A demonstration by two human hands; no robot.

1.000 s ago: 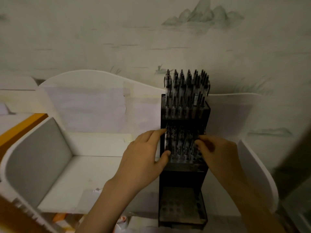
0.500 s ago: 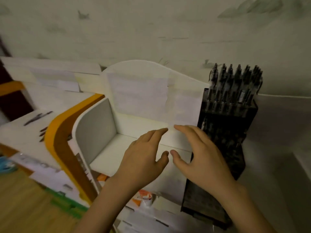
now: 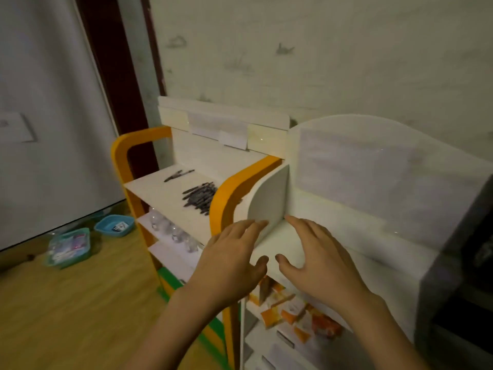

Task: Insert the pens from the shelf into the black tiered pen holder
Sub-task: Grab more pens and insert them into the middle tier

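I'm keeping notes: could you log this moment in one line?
left hand: empty, open | right hand: empty, open | pens: piled on orange-edged shelf

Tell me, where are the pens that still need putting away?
The pile of pens lies on the top white shelf of the orange-framed rack, left of both hands and behind the orange rail.

The pens lie on the shelf, ahead and left of my left hand; my right hand is just beside it.
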